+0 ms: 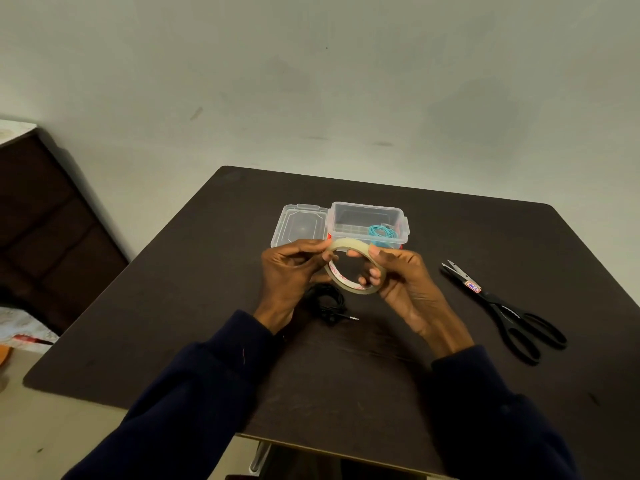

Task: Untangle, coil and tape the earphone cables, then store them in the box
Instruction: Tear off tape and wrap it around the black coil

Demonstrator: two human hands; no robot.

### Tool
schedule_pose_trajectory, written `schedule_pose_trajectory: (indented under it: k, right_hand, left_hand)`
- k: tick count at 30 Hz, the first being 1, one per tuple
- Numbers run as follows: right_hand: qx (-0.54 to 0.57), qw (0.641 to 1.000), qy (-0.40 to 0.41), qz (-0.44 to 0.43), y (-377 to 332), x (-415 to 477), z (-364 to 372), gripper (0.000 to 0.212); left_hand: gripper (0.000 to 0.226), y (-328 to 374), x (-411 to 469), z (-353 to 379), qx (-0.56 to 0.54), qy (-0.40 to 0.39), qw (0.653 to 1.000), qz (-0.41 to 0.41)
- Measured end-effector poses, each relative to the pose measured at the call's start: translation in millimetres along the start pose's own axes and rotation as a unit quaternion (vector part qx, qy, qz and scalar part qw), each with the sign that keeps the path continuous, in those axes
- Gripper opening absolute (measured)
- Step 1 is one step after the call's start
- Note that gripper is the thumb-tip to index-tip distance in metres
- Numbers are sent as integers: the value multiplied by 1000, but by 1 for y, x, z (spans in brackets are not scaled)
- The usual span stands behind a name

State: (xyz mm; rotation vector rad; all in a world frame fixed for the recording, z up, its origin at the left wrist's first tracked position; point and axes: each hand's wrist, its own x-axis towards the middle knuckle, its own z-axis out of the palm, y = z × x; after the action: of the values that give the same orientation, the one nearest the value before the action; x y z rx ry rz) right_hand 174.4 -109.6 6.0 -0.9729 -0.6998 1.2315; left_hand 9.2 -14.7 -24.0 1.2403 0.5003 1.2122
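The coiled black earphone cable (329, 301) lies on the dark table (346, 375) just below the hands, partly hidden by the left hand (289, 271). Both hands grasp a ring of clear tape (349, 285): the left pinches its top edge, the right hand (398, 277) curls through it. Just beyond them a clear plastic box (349, 220) holds a coiled teal earphone cable (381, 233), its lid (299, 225) open leftward. Black scissors (502, 306) lie right of the right hand.

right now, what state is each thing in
box: open, lid lying beside it
teal earphone cable: coiled, inside the box
black earphone cable: coiled, on the table
tape roll: held up off the table
left hand: pinches the roll's rim
right hand: grips the roll, fingers through it
scissors: lying on the table, blade tips slightly apart
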Motion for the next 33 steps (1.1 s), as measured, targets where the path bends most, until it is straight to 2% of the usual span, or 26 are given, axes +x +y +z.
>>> schedule_pose_trajectory:
  k: [4,9,12,14,20,24,27,31,33]
  right_hand:
    - [23,1000,17,-7,0,1,-2,46]
    - [-14,997,65,-26,4,3,3,43]
    - [-54,994,85,-33,8,4,5,51]
    - [-57,994,87,-37,8,5,5,47]
    - [-22,999,25,-8,5,2,4,46]
    - [2,1000,-11,3,3,1,4,59]
    - [33,999,-29,5,3,0,3,59]
    - [48,998,-23,-20,3,-1,2,52]
    - [39,999,-17,-28,3,-2,2,53]
  left_hand:
    - [18,-4,-1,-1,6,6,1000,-16]
    - [31,-5,1,-1,131,-60,983,109]
    - [29,-7,0,1,148,-81,978,120]
    - [28,-9,0,1,140,-74,980,120]
    - [31,-6,0,1,67,-45,992,100]
    - [34,-5,-1,2,21,-27,997,74]
    - [29,-5,-2,0,-4,-2,999,44]
    - [24,-6,-3,1,-50,24,998,-12]
    - [24,-5,-2,1,-36,15,999,-13]
